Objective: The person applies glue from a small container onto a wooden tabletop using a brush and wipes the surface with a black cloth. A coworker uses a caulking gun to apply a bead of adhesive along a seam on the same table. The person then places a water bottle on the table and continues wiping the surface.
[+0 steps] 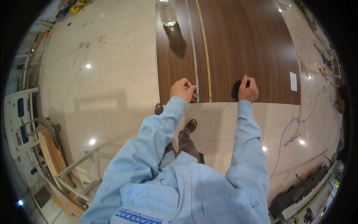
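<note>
My left hand (183, 90) is closed in a pinch at the near edge of a dark brown wood-grain board (250, 48). Its thumb and fingertips are right at the near end of a thin grey strip (194, 50) running along the board; what they hold, if anything, is hidden. To the right of that strip runs a yellowish strip (206, 52). My right hand (249, 89) is closed around a soft-looking black pad or cloth (235, 89), low over the board near the same edge. The palm hides part of it.
A clear bottle (167, 14) stands at the board's far left. On the right side lies a white label (293, 81). A blue hose (282, 140) crosses the tiled floor at right. A metal frame (76, 164) and wooden planks (52, 149) stand at lower left.
</note>
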A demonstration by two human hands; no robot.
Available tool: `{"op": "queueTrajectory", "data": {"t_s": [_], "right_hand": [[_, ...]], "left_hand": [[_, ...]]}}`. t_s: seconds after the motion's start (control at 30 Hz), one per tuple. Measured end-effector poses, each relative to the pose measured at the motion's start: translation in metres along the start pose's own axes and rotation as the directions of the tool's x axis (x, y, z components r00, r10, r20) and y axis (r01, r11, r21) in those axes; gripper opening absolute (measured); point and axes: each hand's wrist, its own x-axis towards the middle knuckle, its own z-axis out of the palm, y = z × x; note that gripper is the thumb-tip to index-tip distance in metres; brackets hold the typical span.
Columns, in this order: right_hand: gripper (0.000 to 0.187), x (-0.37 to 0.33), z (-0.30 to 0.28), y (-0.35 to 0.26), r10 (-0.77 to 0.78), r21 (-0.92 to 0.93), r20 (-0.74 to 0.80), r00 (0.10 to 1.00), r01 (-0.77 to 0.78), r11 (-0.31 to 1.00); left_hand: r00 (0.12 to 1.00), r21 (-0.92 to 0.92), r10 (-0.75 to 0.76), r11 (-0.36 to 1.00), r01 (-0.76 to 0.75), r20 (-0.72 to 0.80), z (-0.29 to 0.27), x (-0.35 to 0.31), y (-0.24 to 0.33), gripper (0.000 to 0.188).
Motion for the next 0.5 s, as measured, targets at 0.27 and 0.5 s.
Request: {"op": "queueTrajectory", "data": {"t_s": [0.27,0.5], "right_hand": [[0.025,-0.0006,-0.0002,-0.0011,0.031,0.002,0.013,0.999,-0.031,1.000],[0.024,-0.0010,0.0007,-0.0014,0.012,-0.006,-0.008,1.000,-0.012,1.000]], "left_hand": [[1.000,0.019,-0.018,1.000,0.018,0.001,0.0001,-0.0004,0.0026,0.021],[0.999,0.019,-0.033,0.999,0.034,-0.039,0.0032,-0.0060,0.0032,0.021]]}}
